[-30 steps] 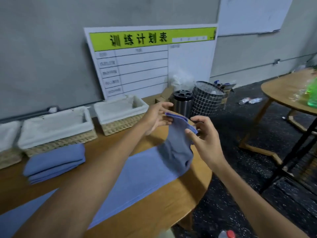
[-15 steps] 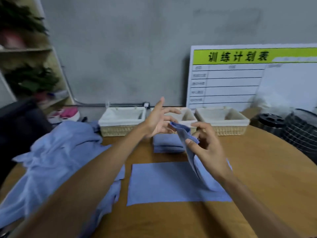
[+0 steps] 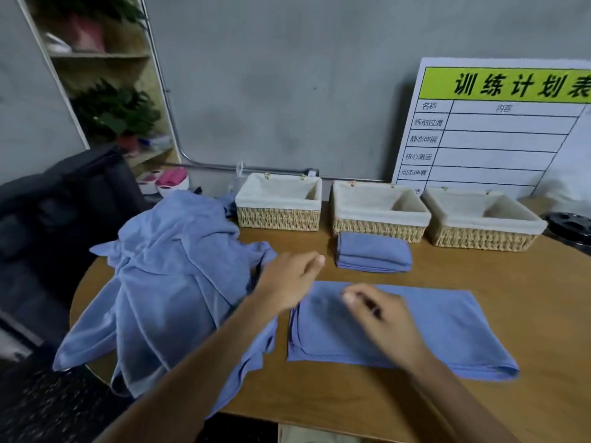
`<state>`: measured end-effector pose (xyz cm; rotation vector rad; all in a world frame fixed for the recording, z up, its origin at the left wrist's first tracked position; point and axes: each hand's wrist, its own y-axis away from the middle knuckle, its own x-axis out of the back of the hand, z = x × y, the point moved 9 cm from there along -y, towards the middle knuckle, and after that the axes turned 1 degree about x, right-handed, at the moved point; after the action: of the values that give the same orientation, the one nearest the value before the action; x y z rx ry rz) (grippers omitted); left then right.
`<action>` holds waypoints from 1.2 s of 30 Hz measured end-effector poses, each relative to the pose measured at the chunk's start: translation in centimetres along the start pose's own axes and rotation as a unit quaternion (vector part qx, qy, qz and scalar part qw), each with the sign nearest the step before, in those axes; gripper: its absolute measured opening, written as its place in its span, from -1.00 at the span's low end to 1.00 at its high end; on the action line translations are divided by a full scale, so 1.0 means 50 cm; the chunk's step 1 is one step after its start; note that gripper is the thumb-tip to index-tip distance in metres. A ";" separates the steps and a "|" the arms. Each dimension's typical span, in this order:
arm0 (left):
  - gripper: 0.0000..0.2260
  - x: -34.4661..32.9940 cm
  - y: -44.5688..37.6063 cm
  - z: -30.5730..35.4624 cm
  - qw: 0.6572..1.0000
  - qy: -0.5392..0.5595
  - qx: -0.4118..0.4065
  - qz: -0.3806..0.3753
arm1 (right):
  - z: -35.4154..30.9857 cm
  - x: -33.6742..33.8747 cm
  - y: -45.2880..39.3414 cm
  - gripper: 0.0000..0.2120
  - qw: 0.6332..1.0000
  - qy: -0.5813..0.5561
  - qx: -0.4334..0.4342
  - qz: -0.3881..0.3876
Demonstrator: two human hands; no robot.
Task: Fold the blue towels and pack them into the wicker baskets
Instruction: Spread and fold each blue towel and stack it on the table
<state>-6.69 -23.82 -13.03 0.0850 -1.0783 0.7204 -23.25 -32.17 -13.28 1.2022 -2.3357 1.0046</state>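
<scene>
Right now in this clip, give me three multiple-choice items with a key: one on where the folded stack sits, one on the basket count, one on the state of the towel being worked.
1. Where is the folded towel stack?
A. in front of the middle basket
B. inside the left basket
C. on the chair

2. How many wicker baskets stand on the table?
A. two
B. three
C. four

3. How does the towel under the right hand lie?
A. rolled up
B. hanging off the table edge
C. folded flat on the table

Key: 1 A, it lies on the tabletop before that basket; 2 B, three in a row; 3 C, layered edges show at its left.
</scene>
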 end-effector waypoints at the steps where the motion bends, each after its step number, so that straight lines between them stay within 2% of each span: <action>1: -0.59 -0.013 0.007 0.038 1.000 -0.001 -0.013 0.024 | 0.024 0.048 -0.004 -0.79 0.998 0.014 -0.014 0.052; 3: -0.72 -0.058 0.024 0.123 0.998 0.019 -0.046 0.039 | 0.083 0.122 -0.005 -0.88 0.990 0.077 -0.041 0.109; 4: -0.73 -0.094 0.031 0.154 0.998 0.015 -0.056 0.024 | 0.115 0.143 -0.003 -0.89 0.986 0.110 -0.049 0.112; 5: -0.67 -0.138 0.036 0.174 0.999 -0.006 -0.052 -0.012 | 0.145 0.148 0.001 -0.85 0.985 0.141 -0.059 0.086; 8: -0.35 -0.256 0.057 0.158 0.979 -0.117 0.005 -0.164 | 0.228 0.098 0.027 -0.26 0.954 0.275 -0.075 -0.093; 9: -0.25 -0.266 0.062 0.145 0.974 -0.135 0.019 -0.179 | 0.256 0.089 0.042 -0.17 0.935 0.310 -0.097 -0.145; 11: -0.21 -0.264 0.063 0.117 0.971 -0.150 0.037 -0.181 | 0.281 0.097 0.060 -0.16 0.913 0.338 -0.129 -0.188; 15: -0.26 -0.229 0.072 0.060 0.966 -0.178 0.070 -0.174 | 0.308 0.138 0.078 -0.10 0.901 0.358 -0.168 -0.179; 17: -0.25 -0.211 0.077 0.038 0.966 -0.188 0.085 -0.157 | 0.318 0.156 0.086 -0.14 0.898 0.357 -0.189 -0.175; 22: -0.23 -0.203 0.084 0.018 0.964 -0.182 0.108 -0.161 | 0.338 0.203 0.112 -0.40 0.887 0.360 -0.250 -0.147; 25: -0.18 -0.206 0.081 0.015 0.961 -0.188 0.110 -0.167 | 0.352 0.237 0.126 -0.40 0.890 0.346 -0.284 -0.088; 28: 0.01 -0.204 0.080 0.023 0.958 -0.200 0.108 -0.175 | 0.343 0.280 0.143 -0.43 0.881 0.376 -0.287 0.003; 31: 0.24 -0.194 0.070 0.051 0.936 -0.274 0.089 -0.202 | 0.321 0.301 0.164 -0.61 0.875 0.417 -0.242 0.051; 33: 0.11 -0.181 0.045 0.102 0.924 -0.335 0.037 -0.182 | 0.318 0.306 0.175 -0.68 0.880 0.404 -0.243 0.054; 36: -0.35 -0.195 -0.018 0.209 0.946 -0.292 -0.048 -0.136 | 0.326 0.310 0.168 -0.72 0.899 0.338 -0.276 0.047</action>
<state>-16.87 -33.52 -15.67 0.3745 -1.6283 0.3926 -38.73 -49.42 -19.59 0.4222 -1.9104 0.5758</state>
